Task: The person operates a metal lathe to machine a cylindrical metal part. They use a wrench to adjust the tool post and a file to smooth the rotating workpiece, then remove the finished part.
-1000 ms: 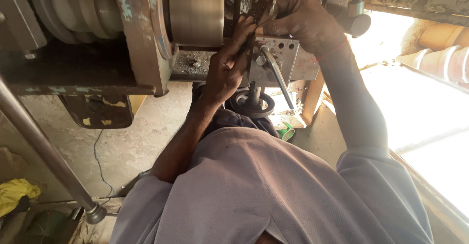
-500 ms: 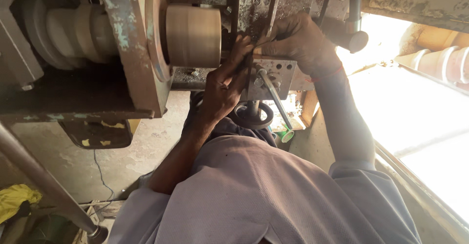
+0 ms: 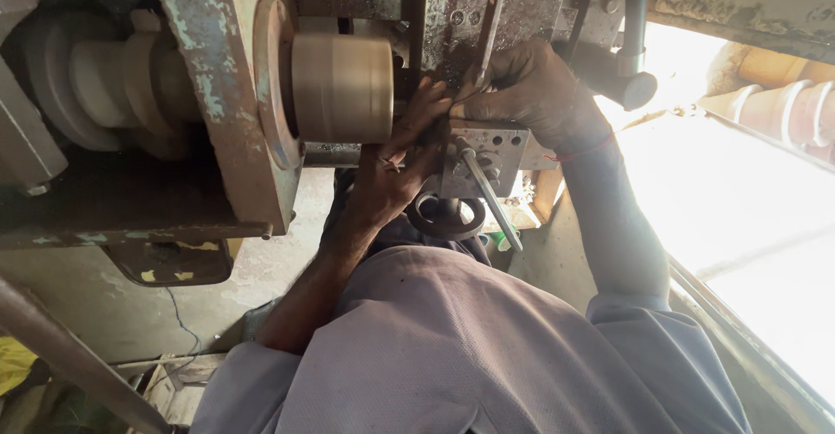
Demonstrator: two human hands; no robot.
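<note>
cylinder [image 3: 342,88]: dull brass-tan, faint turning rings, centre of the frame
frame [image 3: 228,95]: rust-brown with flaking pale green paint, upper left
pulley [image 3: 104,82]: pale grey-beige, far left
tool post [image 3: 484,151]: grey steel, dark speckles
handwheel [image 3: 445,219]: black
shirt [image 3: 470,347]: greyish lilac, plain, bottom
thread [image 3: 584,150]: red, on the wrist, right of centre
cloth [image 3: 12,363]: yellow, lower left corner

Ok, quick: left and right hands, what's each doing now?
Left hand: fingers pressed against the tool block beside the metal cylinder; grip cannot be told.
Right hand: curled shut on the top of the tool block.
</note>
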